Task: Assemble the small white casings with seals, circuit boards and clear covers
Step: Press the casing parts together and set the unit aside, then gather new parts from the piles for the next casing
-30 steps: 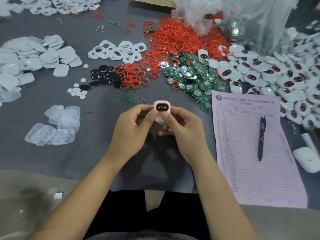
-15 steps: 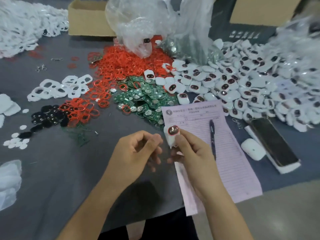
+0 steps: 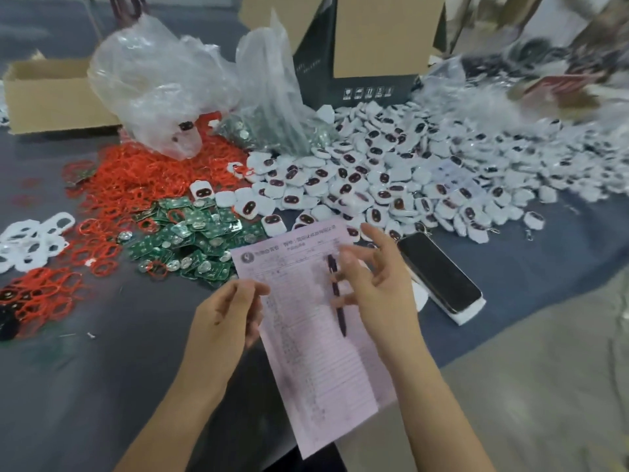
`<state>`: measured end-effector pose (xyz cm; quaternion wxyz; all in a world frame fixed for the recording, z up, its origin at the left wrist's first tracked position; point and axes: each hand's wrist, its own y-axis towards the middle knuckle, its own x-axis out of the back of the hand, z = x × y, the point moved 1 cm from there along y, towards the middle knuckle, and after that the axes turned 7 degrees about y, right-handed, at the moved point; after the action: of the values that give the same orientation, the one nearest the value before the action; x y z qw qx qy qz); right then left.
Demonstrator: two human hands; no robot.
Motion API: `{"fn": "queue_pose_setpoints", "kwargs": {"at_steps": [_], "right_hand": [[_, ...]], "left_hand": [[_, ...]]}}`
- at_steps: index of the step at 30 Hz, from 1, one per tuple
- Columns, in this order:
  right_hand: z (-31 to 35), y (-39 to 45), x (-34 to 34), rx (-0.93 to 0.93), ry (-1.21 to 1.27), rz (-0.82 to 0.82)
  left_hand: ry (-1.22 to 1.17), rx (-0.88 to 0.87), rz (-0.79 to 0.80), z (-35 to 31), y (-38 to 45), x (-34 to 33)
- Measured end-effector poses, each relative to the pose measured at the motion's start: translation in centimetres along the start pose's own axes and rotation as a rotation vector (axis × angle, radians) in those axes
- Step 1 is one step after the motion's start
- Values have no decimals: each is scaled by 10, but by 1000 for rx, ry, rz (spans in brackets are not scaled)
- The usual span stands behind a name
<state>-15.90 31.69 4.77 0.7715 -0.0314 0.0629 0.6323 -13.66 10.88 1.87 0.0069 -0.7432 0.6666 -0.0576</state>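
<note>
Head view: right hand (image 3: 377, 284) spread, empty, above pink form (image 3: 316, 352) and pen (image 3: 337, 301). Left hand (image 3: 226, 315) loosely curled, empty, at form's left edge. Assembled white casings (image 3: 391, 185) heaped beyond right fingertips; green circuit boards (image 3: 190, 233), red seals (image 3: 153, 178) beyond left hand.

Head view: looking forward and down from above, sitting close over the table (image 3: 102, 369), facing its far boxes (image 3: 374, 35).
</note>
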Motion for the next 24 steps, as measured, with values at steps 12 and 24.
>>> {"fn": "queue_pose_setpoints", "kwargs": {"at_steps": [12,24], "right_hand": [[-66,-51,-129,240,-399,477],[-81,-110,-230,434,-630,802]], "left_hand": [[548,-201,-277,22,-35,89],[838,-129,-589,44,-107,190]]}}
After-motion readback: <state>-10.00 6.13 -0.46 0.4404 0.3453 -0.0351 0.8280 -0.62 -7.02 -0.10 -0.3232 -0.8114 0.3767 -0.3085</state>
